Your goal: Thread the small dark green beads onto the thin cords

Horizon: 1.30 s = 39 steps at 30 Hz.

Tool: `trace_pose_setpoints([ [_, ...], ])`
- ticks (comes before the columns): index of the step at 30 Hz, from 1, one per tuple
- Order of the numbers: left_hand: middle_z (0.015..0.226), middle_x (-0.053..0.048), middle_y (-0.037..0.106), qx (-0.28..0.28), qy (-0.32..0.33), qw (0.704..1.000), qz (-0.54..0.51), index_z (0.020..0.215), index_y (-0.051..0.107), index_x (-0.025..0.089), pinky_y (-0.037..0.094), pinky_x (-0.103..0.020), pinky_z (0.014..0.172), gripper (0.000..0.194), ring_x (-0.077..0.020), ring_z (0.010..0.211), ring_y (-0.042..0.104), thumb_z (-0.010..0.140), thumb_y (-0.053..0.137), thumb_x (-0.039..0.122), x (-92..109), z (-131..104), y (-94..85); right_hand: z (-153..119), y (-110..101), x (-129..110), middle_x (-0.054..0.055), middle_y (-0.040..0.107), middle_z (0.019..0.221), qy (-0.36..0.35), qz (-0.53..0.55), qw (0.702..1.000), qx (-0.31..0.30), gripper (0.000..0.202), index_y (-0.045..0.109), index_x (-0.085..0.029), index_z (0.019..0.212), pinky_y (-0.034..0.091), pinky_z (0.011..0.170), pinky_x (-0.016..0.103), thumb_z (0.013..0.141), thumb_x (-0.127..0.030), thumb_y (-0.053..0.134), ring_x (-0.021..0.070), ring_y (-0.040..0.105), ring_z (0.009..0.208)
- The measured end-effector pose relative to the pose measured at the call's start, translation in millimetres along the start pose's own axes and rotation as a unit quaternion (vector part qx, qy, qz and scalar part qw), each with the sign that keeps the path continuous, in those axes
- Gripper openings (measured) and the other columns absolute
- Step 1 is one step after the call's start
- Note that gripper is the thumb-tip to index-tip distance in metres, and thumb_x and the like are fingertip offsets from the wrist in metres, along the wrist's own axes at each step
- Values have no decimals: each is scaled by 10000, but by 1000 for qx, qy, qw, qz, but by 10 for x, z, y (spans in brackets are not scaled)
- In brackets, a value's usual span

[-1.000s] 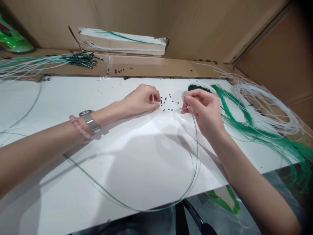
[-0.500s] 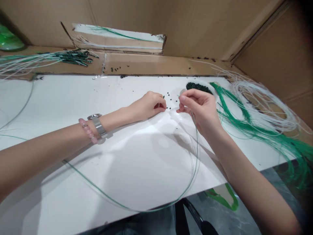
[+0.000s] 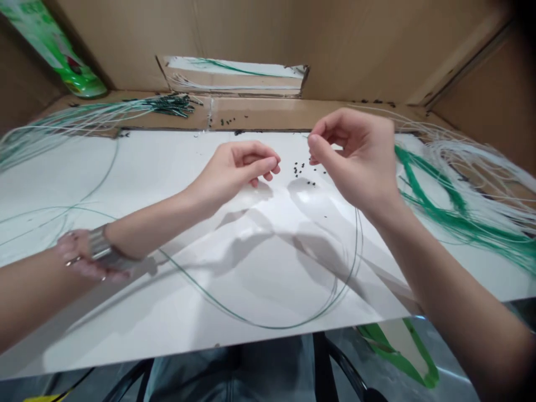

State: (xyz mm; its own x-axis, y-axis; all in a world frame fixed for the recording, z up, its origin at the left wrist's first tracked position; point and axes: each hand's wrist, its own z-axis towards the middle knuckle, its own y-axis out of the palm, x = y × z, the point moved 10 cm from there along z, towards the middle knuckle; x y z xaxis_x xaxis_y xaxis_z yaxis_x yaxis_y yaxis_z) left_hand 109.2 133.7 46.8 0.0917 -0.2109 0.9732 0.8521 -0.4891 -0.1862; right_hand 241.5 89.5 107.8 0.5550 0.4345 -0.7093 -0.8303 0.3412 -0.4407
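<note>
My left hand (image 3: pixel 245 164) hovers over the white sheet, thumb pressed to the fingertips; a tiny dark speck shows at the tip, too small to name. Opposite it, my right hand (image 3: pixel 355 148) is raised with thumb and index finger pinched on the end of a thin green cord (image 3: pixel 268 327). The cord drops from that hand, curves along the front of the white sheet (image 3: pixel 146 151) and passes under my left forearm. Small black beads (image 3: pixel 299 169) lie scattered between and below the two hands.
Green strands (image 3: pixel 452 218) and white strands (image 3: pixel 481 162) lie at the right. A bundle of dark-tipped strands (image 3: pixel 171 104) rests at the back left, near a green bottle (image 3: pixel 67 61). Cardboard walls (image 3: pixel 355 50) stand behind.
My left hand has lifted off the sheet beside the beads and turned, fingertips now pinched. My right hand has risen, still pinching the cord. The camera view has shifted, showing more of the bottle.
</note>
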Motion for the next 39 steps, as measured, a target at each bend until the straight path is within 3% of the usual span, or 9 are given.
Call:
trace_pose_setpoints([
  [3, 800, -18, 659, 19, -76, 990, -120, 805, 631, 160, 456, -186, 597, 70, -86, 692, 590, 781, 621, 225, -170, -346, -86, -92, 313, -127, 15, 612, 728, -2, 41, 998, -53, 101, 564, -188, 706, 498, 561, 241, 800, -155, 578, 138, 603, 701],
  [7, 768, -15, 632, 12, -158, 960, -229, 791, 645, 164, 460, -193, 633, 65, -87, 688, 566, 757, 656, 218, -454, -638, -35, -319, 599, -127, 27, 648, 844, 23, 78, 991, -102, 80, 571, -197, 753, 532, 649, 263, 817, -151, 561, 157, 625, 819],
  [16, 751, 5, 622, -23, -227, 922, -312, 774, 695, 197, 451, -205, 700, 23, -83, 720, 555, 758, 679, 199, -664, -803, 12, -598, 818, -180, 15, 655, 939, 38, 124, 973, -189, 107, 567, -194, 826, 530, 698, 246, 825, -88, 550, 120, 621, 847],
  [24, 807, 34, 650, -53, -217, 934, -279, 744, 677, 223, 458, -186, 687, 65, -71, 764, 581, 748, 696, 161, -625, -832, 16, -636, 859, -183, 11, 659, 896, 54, 120, 971, -201, 116, 557, -201, 789, 540, 657, 231, 810, -87, 561, 116, 623, 800],
  [39, 720, 31, 678, 0, -151, 961, -231, 701, 680, 209, 531, -177, 633, 125, -76, 665, 635, 685, 733, 97, -476, -801, -121, -674, 842, -263, 34, 650, 953, 43, 144, 972, -182, 142, 575, -194, 809, 562, 741, 263, 784, -54, 569, 136, 632, 870],
])
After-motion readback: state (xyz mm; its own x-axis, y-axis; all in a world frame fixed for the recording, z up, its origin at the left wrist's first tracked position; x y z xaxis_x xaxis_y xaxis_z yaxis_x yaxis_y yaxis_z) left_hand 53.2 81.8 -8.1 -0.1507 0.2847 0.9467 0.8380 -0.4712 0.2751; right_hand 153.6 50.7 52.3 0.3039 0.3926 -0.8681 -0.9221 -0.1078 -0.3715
